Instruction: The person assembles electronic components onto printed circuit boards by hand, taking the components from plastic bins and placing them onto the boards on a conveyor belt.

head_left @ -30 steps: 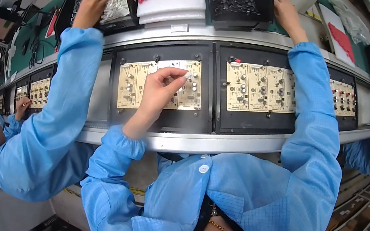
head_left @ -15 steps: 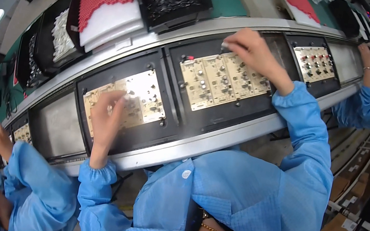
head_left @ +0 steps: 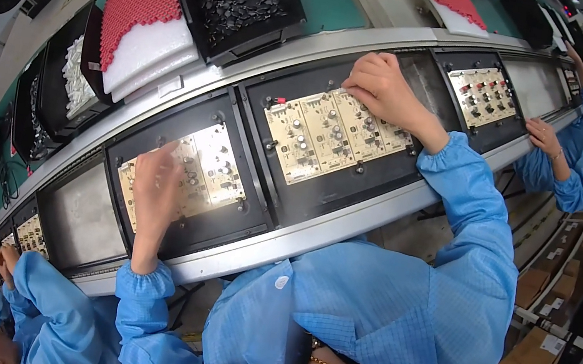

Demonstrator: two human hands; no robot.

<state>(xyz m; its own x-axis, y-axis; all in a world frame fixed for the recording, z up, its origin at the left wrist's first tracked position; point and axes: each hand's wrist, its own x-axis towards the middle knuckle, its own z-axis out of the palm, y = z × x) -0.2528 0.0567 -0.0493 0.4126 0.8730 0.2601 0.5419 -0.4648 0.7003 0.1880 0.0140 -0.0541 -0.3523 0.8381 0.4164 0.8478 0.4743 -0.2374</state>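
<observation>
Two black carrier frames lie side by side on the line, each with tan circuit boards in it. My right hand (head_left: 386,93) is over the far edge of the right circuit board panel (head_left: 305,149), its fingers curled and pinched together at the board; anything between the fingertips is hidden. A small red component (head_left: 280,100) sits at that panel's far left corner. Above the left circuit board panel (head_left: 219,173) is my left hand (head_left: 157,185), smeared by motion, so its fingers cannot be read. Small upright components stand on both panels.
Beyond the metal rail stand a black bin (head_left: 241,5) of black parts, red pieces (head_left: 142,11) on white foam, and a bin of white parts (head_left: 79,78). Another frame (head_left: 482,95) holds a board with red and black components. Co-workers in blue sit at both sides.
My right hand has come down from above the frame's far edge to the board; the small pale piece at its fingertips no longer shows. My left fingertips have shifted left over the left panel.
</observation>
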